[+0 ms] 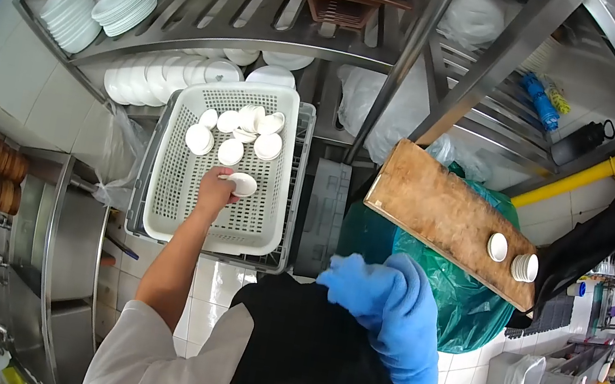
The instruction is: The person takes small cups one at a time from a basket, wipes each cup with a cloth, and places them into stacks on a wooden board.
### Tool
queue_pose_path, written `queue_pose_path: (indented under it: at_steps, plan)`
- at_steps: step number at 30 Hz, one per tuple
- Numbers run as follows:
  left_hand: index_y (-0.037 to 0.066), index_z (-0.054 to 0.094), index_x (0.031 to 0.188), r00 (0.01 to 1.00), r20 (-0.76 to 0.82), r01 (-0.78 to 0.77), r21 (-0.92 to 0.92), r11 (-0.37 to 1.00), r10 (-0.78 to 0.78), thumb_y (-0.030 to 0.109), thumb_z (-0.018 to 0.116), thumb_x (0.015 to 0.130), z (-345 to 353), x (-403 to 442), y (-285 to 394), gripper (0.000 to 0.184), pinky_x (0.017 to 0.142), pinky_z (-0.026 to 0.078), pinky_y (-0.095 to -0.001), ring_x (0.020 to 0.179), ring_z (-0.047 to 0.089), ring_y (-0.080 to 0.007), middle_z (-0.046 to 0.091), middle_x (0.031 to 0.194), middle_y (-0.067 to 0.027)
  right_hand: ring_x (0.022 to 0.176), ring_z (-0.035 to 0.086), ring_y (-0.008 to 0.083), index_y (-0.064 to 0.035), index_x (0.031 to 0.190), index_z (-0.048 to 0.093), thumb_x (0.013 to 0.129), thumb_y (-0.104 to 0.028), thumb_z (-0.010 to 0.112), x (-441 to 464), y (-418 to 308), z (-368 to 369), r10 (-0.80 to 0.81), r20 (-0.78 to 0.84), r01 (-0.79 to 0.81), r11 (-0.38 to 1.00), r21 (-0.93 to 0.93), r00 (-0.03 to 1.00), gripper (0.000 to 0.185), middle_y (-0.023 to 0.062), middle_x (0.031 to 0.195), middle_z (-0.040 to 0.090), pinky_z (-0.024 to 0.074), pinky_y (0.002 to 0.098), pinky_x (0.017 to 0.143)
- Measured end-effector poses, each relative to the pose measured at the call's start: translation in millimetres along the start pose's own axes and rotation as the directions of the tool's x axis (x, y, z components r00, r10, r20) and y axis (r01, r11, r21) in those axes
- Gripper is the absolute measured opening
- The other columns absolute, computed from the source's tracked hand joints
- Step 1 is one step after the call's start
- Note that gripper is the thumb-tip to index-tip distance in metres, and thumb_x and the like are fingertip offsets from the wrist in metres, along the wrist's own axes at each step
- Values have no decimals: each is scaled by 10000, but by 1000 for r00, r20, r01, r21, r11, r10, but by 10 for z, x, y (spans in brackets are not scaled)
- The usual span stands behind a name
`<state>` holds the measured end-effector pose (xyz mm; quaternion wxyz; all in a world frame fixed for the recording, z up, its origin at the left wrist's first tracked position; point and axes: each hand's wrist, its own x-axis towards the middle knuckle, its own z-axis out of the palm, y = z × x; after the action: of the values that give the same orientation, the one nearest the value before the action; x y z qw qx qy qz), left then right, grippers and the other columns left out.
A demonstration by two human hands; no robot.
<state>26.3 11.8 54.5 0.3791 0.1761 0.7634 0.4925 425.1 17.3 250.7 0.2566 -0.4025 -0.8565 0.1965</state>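
In my left hand (218,191) is a small white dish (243,185), pinched at its edge over the front part of a pale perforated basket (213,238). Several more white dishes (231,151) lie in the basket's far half, some stacked or overlapping. A blue towel (405,316) wraps my right hand and most of that forearm, bunched at its tip, so the fingers are hidden. To the right of the towel, a worn wooden board (437,203) carries a single white dish (497,247) and a short stack of white dishes (524,267) near its right end.
The basket sits on a grey crate (295,190). Behind it, a slatted metal shelf (227,17) bears stacks of white bowls (125,6). The board rests above a bin lined with a green bag (466,319). A metal sink unit (82,234) stands at the left.
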Motion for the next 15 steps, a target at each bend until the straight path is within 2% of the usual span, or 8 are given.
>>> queue_pose_path:
  at_steps: [1, 3, 6, 9, 10, 12, 15]
  plan:
    - [-38, 547, 1178, 1000, 29, 11, 3, 1000, -11, -28, 581, 773, -53, 1, -87, 407, 569, 585, -286, 772, 667, -208, 641, 943, -151, 1073, 575, 436, 49, 1235, 478, 932, -168, 570, 12, 15, 43, -50, 36, 53, 995, -83, 998, 384, 265, 1182, 556, 498, 414, 935]
    - [-37, 547, 1179, 995, 61, 81, -8, 997, -80, -23, 583, 780, -109, -117, -115, 401, 578, 587, -280, 773, 667, -199, 640, 946, -148, 1126, 551, 419, 6, 1311, 416, 785, -101, 713, 101, 35, 117, -151, 117, 176, 954, -243, 982, 614, 243, 1253, 519, 472, 402, 986]
    - [-27, 553, 1180, 986, 120, 126, -115, 985, -112, -24, 576, 802, -122, -318, 33, 379, 599, 589, -274, 787, 669, -186, 645, 956, -138, 1038, 566, 399, 12, 1290, 442, 701, -56, 721, 287, -64, 161, -308, 49, 311, 924, -221, 950, 656, 230, 1219, 526, 500, 415, 908]
    - [-15, 560, 1190, 974, 211, 131, -208, 969, -87, -36, 561, 826, -50, -699, 378, 365, 642, 591, -271, 812, 670, -171, 652, 979, -124, 894, 558, 337, 41, 1250, 479, 700, -21, 710, 668, -345, 223, -406, 195, 450, 808, -379, 893, 600, 188, 1096, 542, 498, 410, 811]
    - [-11, 561, 1196, 966, 249, 132, -231, 964, -72, -41, 555, 834, 1, -838, 480, 363, 659, 592, -270, 821, 670, -167, 654, 988, -119, 889, 555, 336, 39, 1224, 485, 707, -24, 699, 769, -419, 278, -432, 231, 490, 770, -408, 872, 562, 186, 1076, 540, 496, 409, 801]
    - [-4, 561, 1216, 939, 342, 117, -238, 964, -30, -54, 542, 843, 93, -1056, 637, 377, 693, 587, -266, 846, 668, -165, 654, 1009, -109, 879, 549, 333, 35, 1170, 496, 722, -29, 678, 880, -533, 388, -466, 266, 536, 753, -381, 844, 488, 182, 1036, 535, 491, 406, 782]
    - [3, 559, 1242, 908, 413, 55, -287, 956, 72, -67, 530, 848, 216, -1316, 814, 401, 719, 577, -254, 871, 664, -156, 654, 1033, -99, 865, 540, 329, 29, 1090, 513, 744, -36, 646, 985, -593, 551, -462, 278, 521, 830, -199, 842, 377, 176, 976, 529, 484, 401, 754]
